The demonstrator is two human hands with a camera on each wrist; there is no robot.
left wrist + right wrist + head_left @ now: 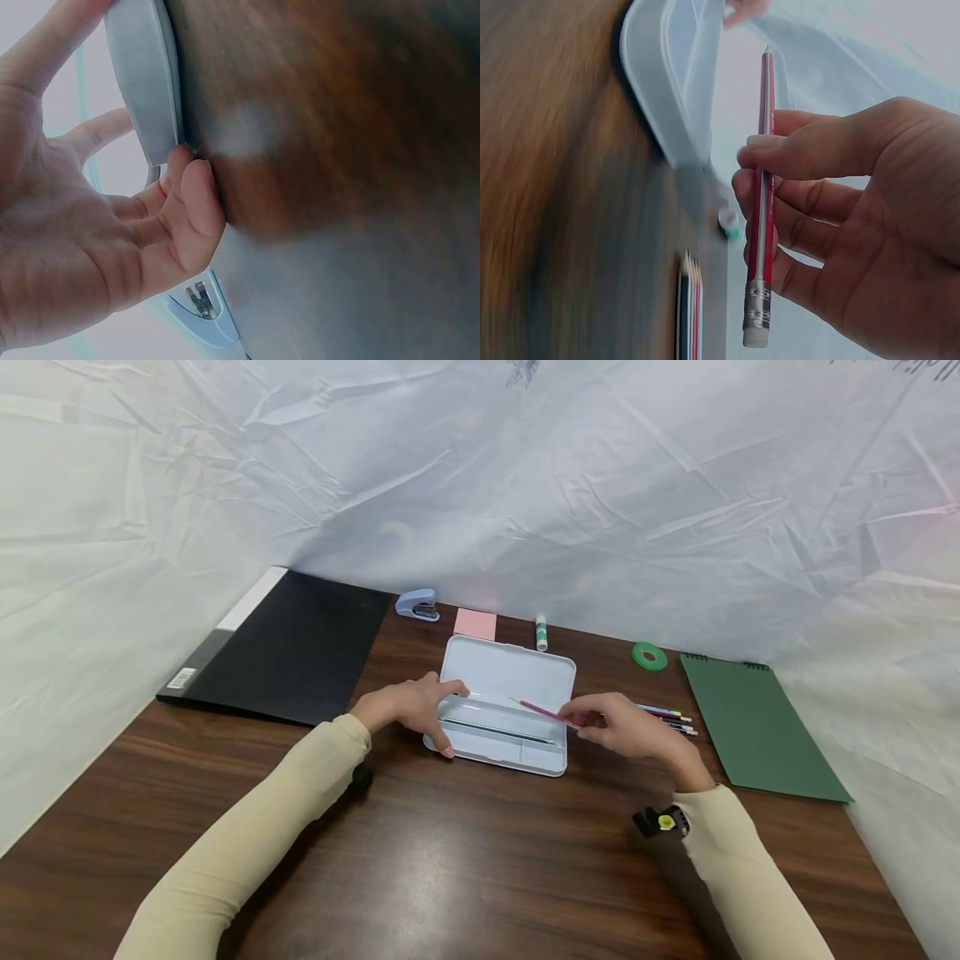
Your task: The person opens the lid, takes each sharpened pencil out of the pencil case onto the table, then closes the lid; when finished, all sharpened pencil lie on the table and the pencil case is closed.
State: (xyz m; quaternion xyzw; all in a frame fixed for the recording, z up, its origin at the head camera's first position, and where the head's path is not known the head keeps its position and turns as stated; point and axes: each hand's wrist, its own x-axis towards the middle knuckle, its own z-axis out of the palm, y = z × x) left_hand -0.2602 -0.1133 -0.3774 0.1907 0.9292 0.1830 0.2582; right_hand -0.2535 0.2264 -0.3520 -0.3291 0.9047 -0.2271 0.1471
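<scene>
An opened white pencil case [510,667] lies mid-table with its lid tilted back; one dark pencil [495,730] lies along its front tray. My left hand [411,705] holds the case's left end, thumb at the front corner and index finger near the hinge. In the left wrist view, curled fingers [199,199] touch the corner of the case [146,82]. Over the case's right side, my right hand [618,724] pinches a red pencil [762,217] between thumb and fingers. Its sharpened tip points left over the case, and its white eraser end sits nearest the palm.
Several pencils [671,720] lie right of the case, beside a green spiral sketchpad [765,727]. A black folder [300,643] lies left. Along the back are a stapler [417,604], pink sticky notes [476,623], a glue stick [541,633] and green tape [648,657].
</scene>
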